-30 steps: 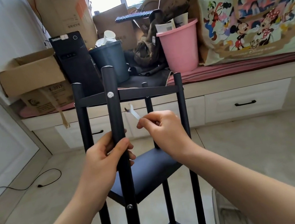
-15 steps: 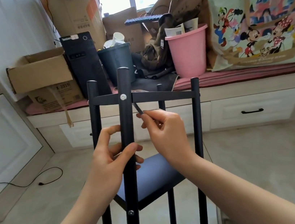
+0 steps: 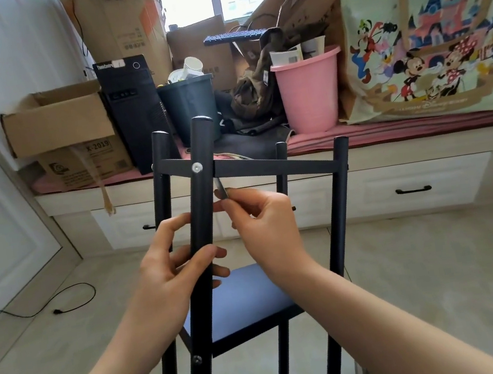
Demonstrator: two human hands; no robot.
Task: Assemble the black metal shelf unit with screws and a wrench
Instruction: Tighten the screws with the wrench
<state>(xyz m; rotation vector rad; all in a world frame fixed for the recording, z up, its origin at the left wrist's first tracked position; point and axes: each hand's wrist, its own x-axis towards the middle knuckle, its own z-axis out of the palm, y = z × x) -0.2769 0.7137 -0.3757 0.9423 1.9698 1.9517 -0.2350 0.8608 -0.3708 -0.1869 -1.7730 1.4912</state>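
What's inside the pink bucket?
Some papers or cards stick up out of the pink bucket on the bench. Its wall hides whatever lies deeper down, so the rest cannot be seen.

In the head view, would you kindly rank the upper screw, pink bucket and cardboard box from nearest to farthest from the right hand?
1. Upper screw, on the front post, up-left of the right hand.
2. Pink bucket, on the bench behind.
3. Cardboard box, far left.

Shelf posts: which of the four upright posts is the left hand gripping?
The nearest post, the one in front with the silver screw near its top. The left hand wraps around it; the other three posts stand untouched behind and to the sides.
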